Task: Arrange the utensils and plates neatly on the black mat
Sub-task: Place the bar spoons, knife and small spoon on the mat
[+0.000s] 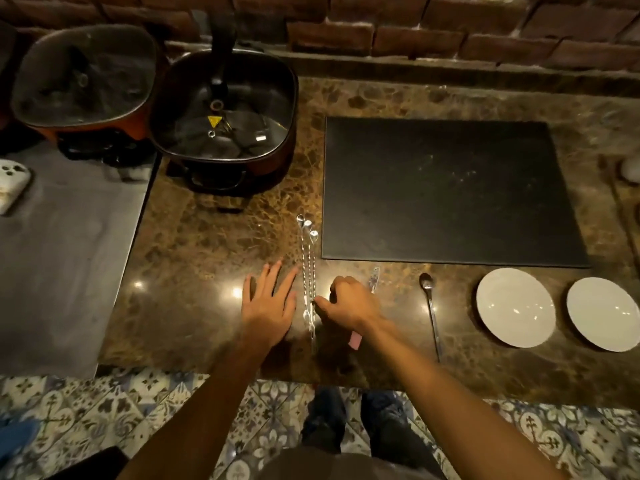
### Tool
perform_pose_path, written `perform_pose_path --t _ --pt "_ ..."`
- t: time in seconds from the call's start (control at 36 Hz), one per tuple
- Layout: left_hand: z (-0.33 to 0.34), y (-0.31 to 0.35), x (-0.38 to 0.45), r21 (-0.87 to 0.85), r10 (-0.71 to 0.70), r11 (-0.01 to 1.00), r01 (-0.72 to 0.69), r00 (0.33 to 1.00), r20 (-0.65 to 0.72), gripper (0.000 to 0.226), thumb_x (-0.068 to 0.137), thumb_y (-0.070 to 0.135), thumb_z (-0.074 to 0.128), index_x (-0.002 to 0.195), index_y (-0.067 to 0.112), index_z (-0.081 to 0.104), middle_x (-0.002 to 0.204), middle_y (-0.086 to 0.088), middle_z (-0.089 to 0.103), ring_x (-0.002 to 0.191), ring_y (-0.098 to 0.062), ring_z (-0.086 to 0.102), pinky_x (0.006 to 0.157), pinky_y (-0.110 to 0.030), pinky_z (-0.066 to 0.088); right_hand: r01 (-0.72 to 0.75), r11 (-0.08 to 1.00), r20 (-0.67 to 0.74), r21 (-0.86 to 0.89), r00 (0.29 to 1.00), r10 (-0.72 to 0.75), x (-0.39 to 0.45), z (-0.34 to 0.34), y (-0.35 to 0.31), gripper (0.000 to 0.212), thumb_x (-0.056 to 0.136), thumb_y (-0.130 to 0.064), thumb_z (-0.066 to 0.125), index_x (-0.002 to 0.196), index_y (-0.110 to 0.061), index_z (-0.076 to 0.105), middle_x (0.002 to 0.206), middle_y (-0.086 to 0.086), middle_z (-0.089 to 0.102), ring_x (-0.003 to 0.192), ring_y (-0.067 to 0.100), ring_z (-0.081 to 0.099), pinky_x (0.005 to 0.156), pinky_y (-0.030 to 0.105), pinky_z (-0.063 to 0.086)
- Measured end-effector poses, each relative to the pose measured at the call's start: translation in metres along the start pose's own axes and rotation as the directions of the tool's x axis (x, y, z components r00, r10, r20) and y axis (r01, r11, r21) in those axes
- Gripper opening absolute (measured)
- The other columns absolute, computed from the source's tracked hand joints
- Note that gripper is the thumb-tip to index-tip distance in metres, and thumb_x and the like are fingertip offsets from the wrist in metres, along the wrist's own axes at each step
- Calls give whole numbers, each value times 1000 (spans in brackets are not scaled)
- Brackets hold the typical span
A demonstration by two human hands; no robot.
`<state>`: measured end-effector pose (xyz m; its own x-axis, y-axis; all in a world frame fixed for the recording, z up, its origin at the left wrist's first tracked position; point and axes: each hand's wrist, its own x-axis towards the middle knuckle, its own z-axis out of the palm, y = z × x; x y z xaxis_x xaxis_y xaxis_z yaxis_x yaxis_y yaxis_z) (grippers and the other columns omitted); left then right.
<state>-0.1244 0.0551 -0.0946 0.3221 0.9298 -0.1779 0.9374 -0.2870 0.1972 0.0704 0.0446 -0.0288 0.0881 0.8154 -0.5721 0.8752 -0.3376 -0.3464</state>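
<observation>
A bare black mat (450,192) lies on the brown marble counter. Left of its near corner, three long twisted metal bar spoons (308,265) lie side by side. My left hand (270,306) rests flat and open on the counter just left of them. My right hand (353,303) is curled just right of them, its fingertips pinching at their lower stems. A pink-handled knife (374,280) lies partly hidden under that hand. A dark long spoon (429,310) lies further right. Two white plates (514,306) (602,313) sit below the mat's right end.
Two square lidded electric pots (221,109) (83,77) stand at the back left. A lower grey surface (69,254) with a white object (12,183) lies left of the counter. A brick wall runs behind. The counter's near edge (346,382) drops to a patterned tile floor.
</observation>
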Motion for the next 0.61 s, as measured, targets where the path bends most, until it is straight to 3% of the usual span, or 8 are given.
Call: perform_pose_path --t 0.14,0.28,0.5,0.61 --pt "22 -27 12 3 62 998 -62 998 13 55 106 46 23 160 37 25 171 1 21 159 -24 16 126 -56 13 -93 994 16 53 996 92 20 13 -28 56 85 -56 54 116 -10 57 123 13 58 107 32 62 86 43 50" --pt "35 -40 18 23 138 990 -136 985 -102 51 107 43 33 157 35 37 168 -1 31 156 -27 28 122 -59 24 -179 982 -7 51 984 180 33 17 -47 57 88 -46 56 129 -6 47 126 14 55 111 34 60 91 43 49" --pt "40 -40 21 38 93 995 -91 994 -64 54 104 49 18 158 44 24 170 5 24 157 -22 23 122 -58 21 -191 982 -95 -16 978 188 38 14 -58 28 92 -18 55 114 -3 63 115 18 66 104 36 63 85 42 52" --pt "36 -37 21 30 84 996 -82 994 -76 53 105 45 26 158 44 26 169 5 26 157 -21 23 123 -57 20 -178 975 -107 -133 981 164 38 9 -58 26 90 -6 57 114 -5 65 115 18 65 107 37 63 83 41 52"
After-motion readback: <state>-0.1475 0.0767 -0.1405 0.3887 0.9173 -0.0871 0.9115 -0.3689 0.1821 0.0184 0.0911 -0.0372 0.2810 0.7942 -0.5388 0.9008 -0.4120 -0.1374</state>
